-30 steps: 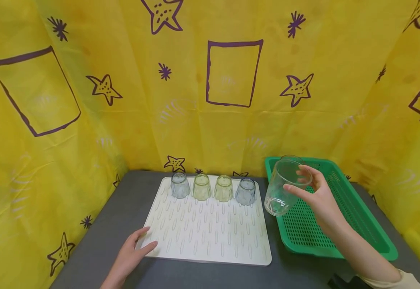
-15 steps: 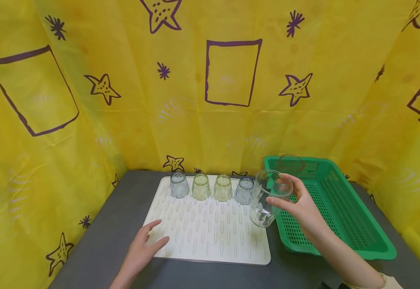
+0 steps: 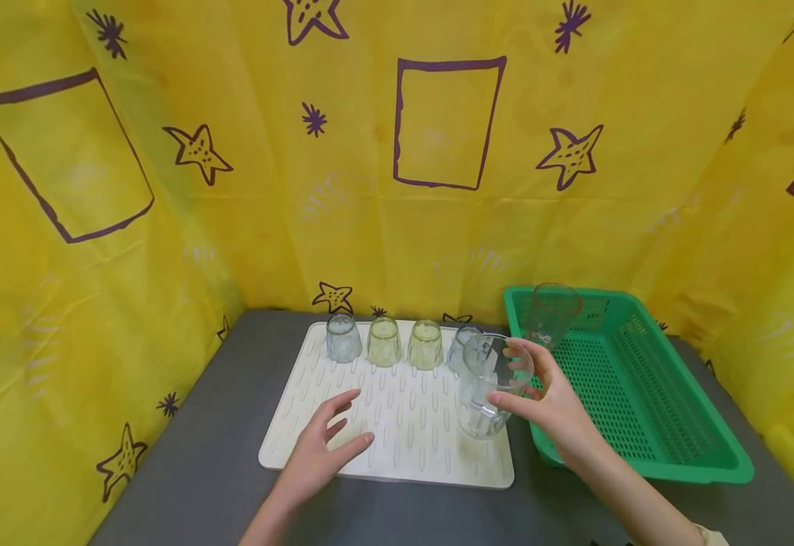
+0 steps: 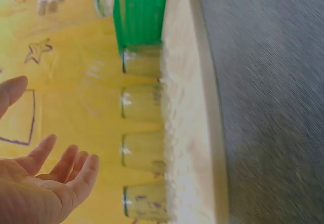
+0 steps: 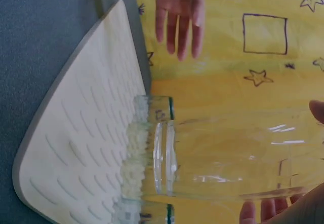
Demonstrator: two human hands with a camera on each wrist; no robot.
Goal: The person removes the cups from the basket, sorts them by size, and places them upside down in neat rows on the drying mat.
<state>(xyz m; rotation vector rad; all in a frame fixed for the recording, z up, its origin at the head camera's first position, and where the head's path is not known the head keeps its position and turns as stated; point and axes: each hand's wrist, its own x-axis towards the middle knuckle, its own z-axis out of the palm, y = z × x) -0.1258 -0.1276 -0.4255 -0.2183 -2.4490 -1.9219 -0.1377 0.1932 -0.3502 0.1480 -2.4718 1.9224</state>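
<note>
My right hand (image 3: 557,406) grips a large clear glass (image 3: 480,413) near its top rim, thumb on one side and fingers on the other. The glass is held above the right part of a white ridged drying mat (image 3: 397,447), its base downward. In the right wrist view the glass (image 5: 223,158) looks free of the mat. My left hand (image 3: 321,451) hovers over the mat's left front with fingers spread and nothing in it. Several small tumblers stand in a row along the mat's back edge, narrower end up: blue tumblers (image 3: 343,339) at the ends, yellow-green tumblers (image 3: 384,343) between.
A green plastic basket (image 3: 700,425) stands to the right of the mat. Another clear glass (image 3: 552,318) with a reddish rim is in its back left corner. Yellow patterned cloth (image 3: 437,243) hangs behind the dark grey table (image 3: 212,425).
My right hand has carried the large glass left from over the basket to over the mat. My left hand has left the mat's edge and moved right, above it.
</note>
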